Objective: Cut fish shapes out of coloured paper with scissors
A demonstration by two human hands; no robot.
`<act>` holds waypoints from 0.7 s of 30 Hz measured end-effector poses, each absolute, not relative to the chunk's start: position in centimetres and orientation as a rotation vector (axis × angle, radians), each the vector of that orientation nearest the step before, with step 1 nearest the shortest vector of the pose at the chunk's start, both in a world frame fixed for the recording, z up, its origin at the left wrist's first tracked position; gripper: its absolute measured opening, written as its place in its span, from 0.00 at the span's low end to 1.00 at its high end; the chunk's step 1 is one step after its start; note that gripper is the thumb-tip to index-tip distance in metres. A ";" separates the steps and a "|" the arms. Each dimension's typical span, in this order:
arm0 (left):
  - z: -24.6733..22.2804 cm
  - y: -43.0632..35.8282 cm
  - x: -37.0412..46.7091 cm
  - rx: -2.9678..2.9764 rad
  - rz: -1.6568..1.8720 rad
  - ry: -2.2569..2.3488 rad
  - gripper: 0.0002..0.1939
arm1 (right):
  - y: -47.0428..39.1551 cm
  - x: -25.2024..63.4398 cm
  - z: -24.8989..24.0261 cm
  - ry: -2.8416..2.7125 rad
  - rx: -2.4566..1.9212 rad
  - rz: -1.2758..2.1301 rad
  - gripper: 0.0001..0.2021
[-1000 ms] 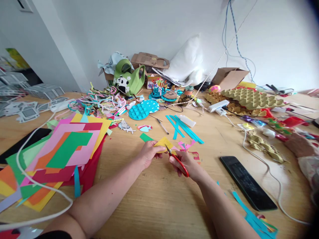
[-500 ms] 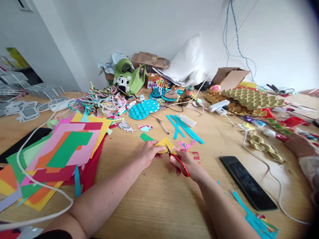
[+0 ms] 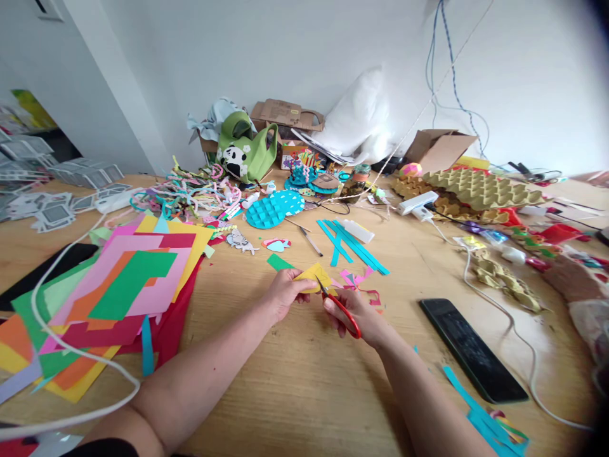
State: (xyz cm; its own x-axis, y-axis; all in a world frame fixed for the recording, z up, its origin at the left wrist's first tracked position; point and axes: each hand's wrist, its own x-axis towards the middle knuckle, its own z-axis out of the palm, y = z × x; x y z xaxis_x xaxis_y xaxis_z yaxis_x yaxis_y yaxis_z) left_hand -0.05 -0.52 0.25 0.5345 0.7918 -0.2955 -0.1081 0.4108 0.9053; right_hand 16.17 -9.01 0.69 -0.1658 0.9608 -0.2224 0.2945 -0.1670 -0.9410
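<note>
Ok so L hand (image 3: 284,293) pinches yellow paper (image 3: 309,274), R hand (image 3: 365,315) grips red-handled scissors (image 3: 350,320), blades over it; smartphone (image 3: 471,349) ~4 o'clock of 'em.

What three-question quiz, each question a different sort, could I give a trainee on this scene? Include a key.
1. Fill in: the red-handled metal scissors are in the person's ____ hand.
2. True or false: the black rectangular smartphone lies to the left of the scissors.
3. The left hand holds: A. a green fabric bag; B. a small yellow paper piece; C. a pen.

Key: 1. the right hand; 2. false; 3. B.
</note>
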 end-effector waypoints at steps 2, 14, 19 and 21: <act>0.2 -0.5 0.0 0.981 0.655 0.825 0.14 | -9.0 16.2 0.6 -1.478 -1.470 1.360 0.27; 0.0 -0.5 0.0 0.985 0.640 0.813 0.14 | -9.2 16.1 1.1 -1.466 -1.445 1.390 0.26; 0.0 -0.5 0.0 0.985 0.621 0.815 0.14 | -9.1 16.1 1.1 -1.503 -1.387 1.384 0.26; 0.1 -0.5 0.0 0.985 0.612 0.815 0.15 | -9.1 16.1 1.0 -1.502 -1.382 1.384 0.26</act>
State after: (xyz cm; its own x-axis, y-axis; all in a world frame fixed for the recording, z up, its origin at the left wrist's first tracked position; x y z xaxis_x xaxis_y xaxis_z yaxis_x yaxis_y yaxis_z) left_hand -0.02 -0.52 0.11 0.5618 0.7653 -0.3142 -0.0883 0.4331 0.8970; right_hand 16.10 -9.13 1.02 -0.2210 0.9587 -0.1790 0.2568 -0.1198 -0.9590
